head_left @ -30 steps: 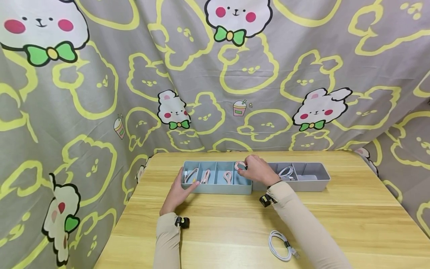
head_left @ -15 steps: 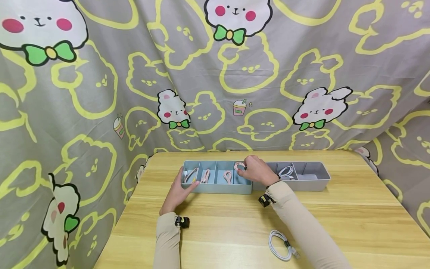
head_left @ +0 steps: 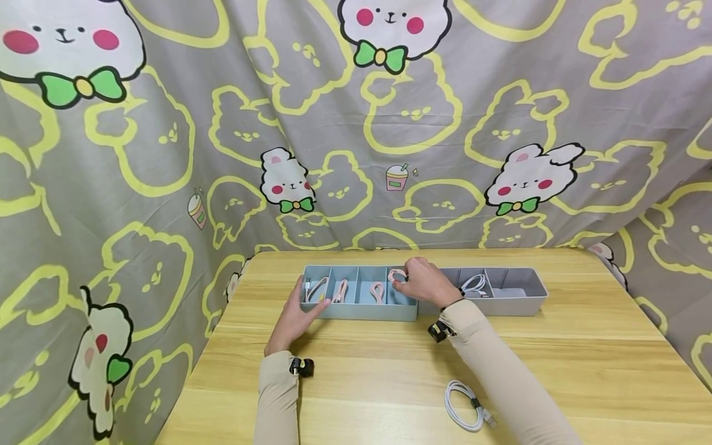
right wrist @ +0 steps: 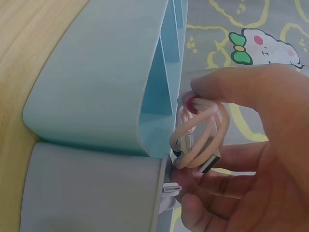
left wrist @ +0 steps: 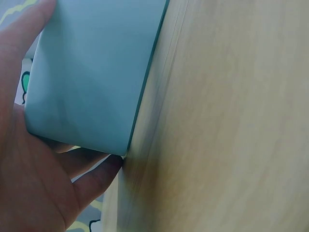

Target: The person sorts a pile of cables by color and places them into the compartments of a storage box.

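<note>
My right hand (head_left: 427, 283) pinches a coiled pink charging cable (right wrist: 200, 133) between thumb and fingers, above the rightmost compartment of a blue divided storage box (head_left: 356, 312). In the right wrist view the cable's USB plug hangs toward the palm. My left hand (head_left: 293, 321) grips the box's left end, thumb along the front and fingers round the end wall (left wrist: 91, 72). Inside the box, a cable with a grey plug (head_left: 316, 289) lies in the leftmost compartment. Two pink coiled cables, one left (head_left: 341, 292) and one right (head_left: 377, 293), lie in the two compartments after it.
A grey divided box (head_left: 517, 306) abuts the blue box on its right. It holds a white coiled cable (head_left: 473, 285), and a white plug end shows at its rim in the right wrist view. Another white cable (head_left: 464, 405) lies coiled on the wooden table (head_left: 367, 383), beside the right sleeve.
</note>
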Demonstrator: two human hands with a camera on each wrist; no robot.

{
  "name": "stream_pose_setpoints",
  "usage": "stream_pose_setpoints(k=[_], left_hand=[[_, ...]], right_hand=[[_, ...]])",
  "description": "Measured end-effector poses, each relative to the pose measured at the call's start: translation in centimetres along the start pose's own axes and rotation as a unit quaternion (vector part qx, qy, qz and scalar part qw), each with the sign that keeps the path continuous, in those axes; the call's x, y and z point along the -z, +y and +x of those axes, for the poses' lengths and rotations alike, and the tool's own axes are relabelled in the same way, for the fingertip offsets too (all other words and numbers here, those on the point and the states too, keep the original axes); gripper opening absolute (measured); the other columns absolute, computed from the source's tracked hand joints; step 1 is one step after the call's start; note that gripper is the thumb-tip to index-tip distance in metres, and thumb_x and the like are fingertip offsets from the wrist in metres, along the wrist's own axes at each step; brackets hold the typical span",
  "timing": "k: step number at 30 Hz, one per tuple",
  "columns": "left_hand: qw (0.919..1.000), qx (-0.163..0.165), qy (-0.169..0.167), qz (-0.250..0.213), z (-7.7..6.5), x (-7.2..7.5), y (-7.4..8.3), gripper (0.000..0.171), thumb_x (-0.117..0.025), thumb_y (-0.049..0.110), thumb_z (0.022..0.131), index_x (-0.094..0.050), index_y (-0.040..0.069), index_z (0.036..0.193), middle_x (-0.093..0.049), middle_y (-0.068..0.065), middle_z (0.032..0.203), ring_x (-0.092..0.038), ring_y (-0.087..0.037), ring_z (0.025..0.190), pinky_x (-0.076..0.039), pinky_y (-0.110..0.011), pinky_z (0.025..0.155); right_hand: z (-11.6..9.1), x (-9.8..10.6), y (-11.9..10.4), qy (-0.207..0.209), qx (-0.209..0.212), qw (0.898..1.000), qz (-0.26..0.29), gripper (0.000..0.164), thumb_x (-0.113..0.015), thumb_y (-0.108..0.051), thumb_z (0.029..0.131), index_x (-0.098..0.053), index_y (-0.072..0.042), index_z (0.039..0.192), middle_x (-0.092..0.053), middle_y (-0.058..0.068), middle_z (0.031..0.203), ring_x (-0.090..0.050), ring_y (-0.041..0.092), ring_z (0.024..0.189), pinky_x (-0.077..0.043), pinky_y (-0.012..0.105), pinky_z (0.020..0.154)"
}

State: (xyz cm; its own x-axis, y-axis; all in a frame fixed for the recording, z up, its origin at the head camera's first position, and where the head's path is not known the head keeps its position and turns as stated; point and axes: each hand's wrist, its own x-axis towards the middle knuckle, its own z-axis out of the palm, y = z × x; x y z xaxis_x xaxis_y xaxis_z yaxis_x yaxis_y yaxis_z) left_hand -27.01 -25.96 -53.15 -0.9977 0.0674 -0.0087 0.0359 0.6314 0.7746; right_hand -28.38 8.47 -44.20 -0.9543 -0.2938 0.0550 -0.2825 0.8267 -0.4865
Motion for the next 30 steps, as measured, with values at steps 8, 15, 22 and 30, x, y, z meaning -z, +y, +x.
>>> stream_pose_setpoints(k=[8,15,22,30], left_hand=[[1.0000,0.002,-0.002,-0.001,-0.02,0.03,-0.04,0.115,-0.068,0.071,0.088,-0.002,0.021,0.169,-0.010,-0.016,0.175,-0.017,-0.043,0.160,-0.022,-0.070,0.125],[1.0000,0.001,0.000,-0.002,0.02,0.01,-0.05,0.115,-0.068,0.072,0.087,-0.003,0.023,0.169,-0.013,-0.015,0.175,-0.018,-0.042,0.160,-0.023,-0.069,0.125],[1.0000,-0.001,0.001,-0.001,0.01,-0.02,-0.01,0.116,-0.068,0.073,0.086,-0.004,0.023,0.169,-0.013,-0.014,0.175,-0.019,-0.042,0.160,-0.024,-0.069,0.125],[1.0000,-0.003,0.002,-0.001,0.03,-0.02,0.00,0.115,-0.067,0.071,0.088,-0.003,0.021,0.169,-0.012,-0.016,0.175,-0.019,-0.043,0.160,-0.023,-0.069,0.125]], right_hand=[[0.18,-0.13,0.15,-0.001,0.002,1.000,0.000,0.057,-0.074,-0.029,0.094,-0.035,-0.020,0.053,-0.023,-0.008,0.050,-0.022,0.008,0.042,-0.023,0.024,0.046],[0.32,-0.26,0.23,0.001,0.000,1.000,-0.001,0.057,-0.074,-0.030,0.094,-0.035,-0.020,0.053,-0.023,-0.008,0.050,-0.022,0.008,0.042,-0.023,0.024,0.045],[0.29,-0.28,0.18,0.001,-0.001,1.000,0.002,0.058,-0.073,-0.030,0.094,-0.035,-0.020,0.052,-0.022,-0.008,0.050,-0.021,0.008,0.043,-0.023,0.024,0.046],[0.37,-0.31,0.28,-0.009,-0.015,1.000,-0.001,0.049,-0.073,-0.029,0.095,-0.043,-0.017,0.058,-0.029,-0.004,0.058,-0.023,0.009,0.044,-0.024,0.026,0.047]])
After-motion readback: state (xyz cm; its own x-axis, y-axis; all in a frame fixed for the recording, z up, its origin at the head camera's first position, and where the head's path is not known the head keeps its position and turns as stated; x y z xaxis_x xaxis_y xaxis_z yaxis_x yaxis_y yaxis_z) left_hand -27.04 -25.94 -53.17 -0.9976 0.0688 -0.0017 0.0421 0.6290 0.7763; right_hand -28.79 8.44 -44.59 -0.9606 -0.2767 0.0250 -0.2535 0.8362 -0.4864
